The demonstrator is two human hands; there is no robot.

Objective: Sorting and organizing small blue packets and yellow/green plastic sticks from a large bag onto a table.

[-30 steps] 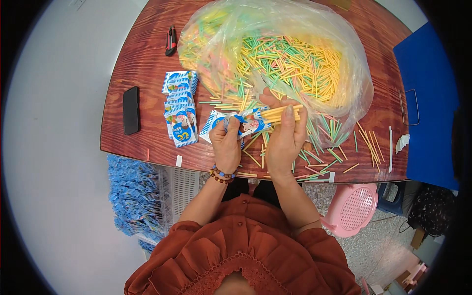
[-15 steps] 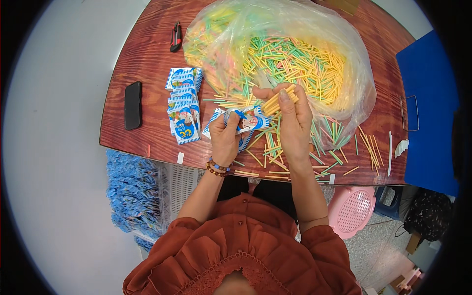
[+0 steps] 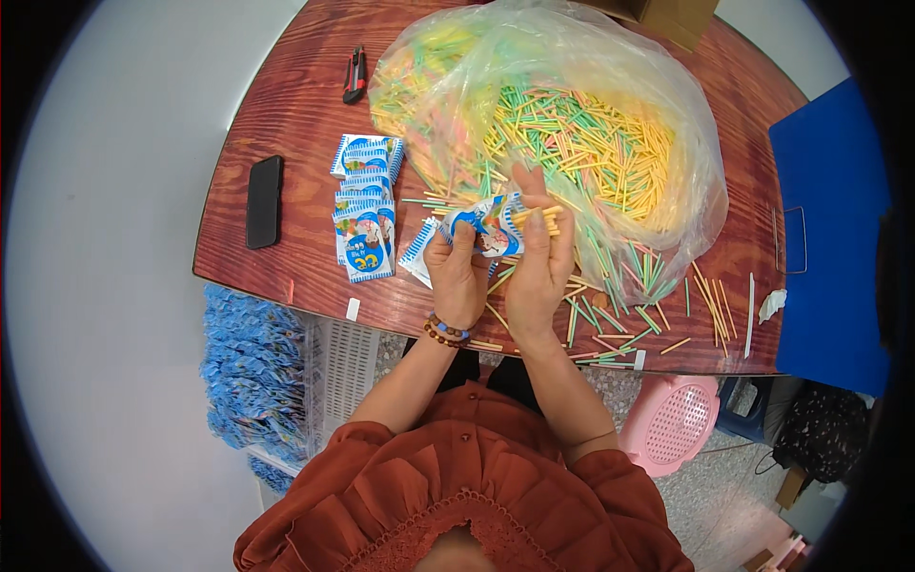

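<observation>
My left hand (image 3: 456,286) pinches a blue-and-white printed packet (image 3: 491,227) over the table's near middle. In my right hand (image 3: 539,286) is a bundle of thin yellow sticks (image 3: 554,218); its ends meet the packet's right end. How far the sticks reach inside is hidden. Under my left hand lies another blue-and-white packet (image 3: 416,259), partly covered. Just beyond my hands, a large clear plastic bag (image 3: 701,143) lies open, filled with yellow, green and pink sticks (image 3: 624,153). To the left, several packets (image 3: 364,238) overlap in a column.
On the wooden table (image 3: 305,124) are a black phone (image 3: 265,202), a utility knife (image 3: 354,76), loose sticks (image 3: 715,300) and crumpled tissue (image 3: 773,305). A blue panel (image 3: 829,229) stands at right. Below are a crate of blue packets (image 3: 253,367) and a pink stool (image 3: 675,419).
My right hand has moved left and slightly nearer, bringing the yellow sticks against the packet's end. My left hand still holds the packet. The whole view has shifted slightly.
</observation>
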